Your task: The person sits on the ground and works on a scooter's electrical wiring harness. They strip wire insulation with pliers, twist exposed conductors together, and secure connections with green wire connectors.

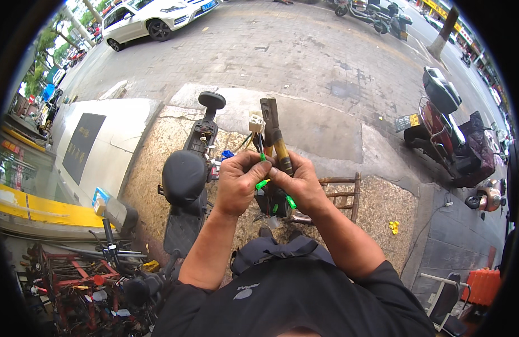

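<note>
In front of my body, my left hand (237, 181) and my right hand (300, 183) meet with thumbs and fingertips close together. My left hand pinches thin wires fitted with green sleeves (262, 184). A white plug connector (255, 122) stands above the fingers on these wires. Clasped in my right hand is a pair of pliers (280, 147) with worn yellow-and-black handles, jaws pointing away from me. The right thumb and fingertips also press at the wires. Another green sleeve (291, 202) hangs below the right thumb. Exactly where the wires join is hidden by the fingers.
A partly dismantled electric scooter with a black seat (184, 174) stands left of my hands. A low bamboo stool (344, 197) is at the right. Red metal frames (74, 281) crowd the lower left. Parked scooters (447, 132) and a white car (153, 21) stand farther off.
</note>
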Tool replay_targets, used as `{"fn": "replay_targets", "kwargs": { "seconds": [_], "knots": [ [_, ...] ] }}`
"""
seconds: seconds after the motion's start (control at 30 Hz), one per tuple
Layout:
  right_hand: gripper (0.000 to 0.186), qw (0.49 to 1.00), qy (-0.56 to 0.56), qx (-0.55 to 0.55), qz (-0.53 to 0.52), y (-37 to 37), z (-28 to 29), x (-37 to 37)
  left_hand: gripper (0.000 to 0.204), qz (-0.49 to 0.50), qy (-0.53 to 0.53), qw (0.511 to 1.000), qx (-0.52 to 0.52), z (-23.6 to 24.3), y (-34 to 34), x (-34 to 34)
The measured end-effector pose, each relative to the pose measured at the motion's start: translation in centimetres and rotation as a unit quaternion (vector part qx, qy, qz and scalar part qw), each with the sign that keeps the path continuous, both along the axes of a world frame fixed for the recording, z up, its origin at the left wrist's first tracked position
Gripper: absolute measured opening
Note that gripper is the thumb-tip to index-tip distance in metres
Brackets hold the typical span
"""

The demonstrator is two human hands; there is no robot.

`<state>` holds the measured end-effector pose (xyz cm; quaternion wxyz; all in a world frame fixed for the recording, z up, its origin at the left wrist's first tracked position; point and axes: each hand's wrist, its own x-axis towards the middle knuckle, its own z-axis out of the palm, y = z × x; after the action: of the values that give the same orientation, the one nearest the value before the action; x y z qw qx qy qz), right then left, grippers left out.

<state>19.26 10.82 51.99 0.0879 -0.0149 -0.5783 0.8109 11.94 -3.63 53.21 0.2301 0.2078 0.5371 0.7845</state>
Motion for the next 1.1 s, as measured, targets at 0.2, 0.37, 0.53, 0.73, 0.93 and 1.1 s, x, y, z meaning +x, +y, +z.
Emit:
{"fn": "replay_targets", "kwargs": {
  "seconds": [0.2, 0.37, 0.53, 0.73, 0.93, 1.1],
  "knots": [
    [0.022, 0.998, -0.055, 0.013, 0.029, 0.1, 0.8, 0.5, 0.008, 0.014, -0.088, 0.994, 0.058, -0.5, 0.2, 0.5],
    [0.022, 0.997, -0.006, 0.065, -0.035, -0.9, 1.3, 0.8, 0.009, 0.070, -0.093, 0.988, 0.097, -0.8, 1.0, 1.4],
    [0.024, 0.993, -0.043, 0.101, -0.032, -0.8, 1.4, 0.9, 0.008, 0.063, -0.145, 0.979, 0.128, -0.7, 1.0, 1.6],
    [0.022, 0.995, -0.036, 0.080, -0.049, -1.0, 1.6, 1.1, 0.008, 0.014, -0.092, 0.992, 0.081, -0.3, 0.3, 1.0],
    [0.017, 0.994, -0.041, 0.086, -0.054, -0.9, 1.6, 1.3, 0.007, -0.016, -0.022, 1.000, 0.009, 0.2, -0.7, 0.4],
    [0.012, 0.992, -0.042, 0.100, -0.057, -1.0, 1.6, 1.5, 0.006, 0.019, -0.013, 1.000, 0.013, -0.2, -0.3, 1.0]
  ]
}}
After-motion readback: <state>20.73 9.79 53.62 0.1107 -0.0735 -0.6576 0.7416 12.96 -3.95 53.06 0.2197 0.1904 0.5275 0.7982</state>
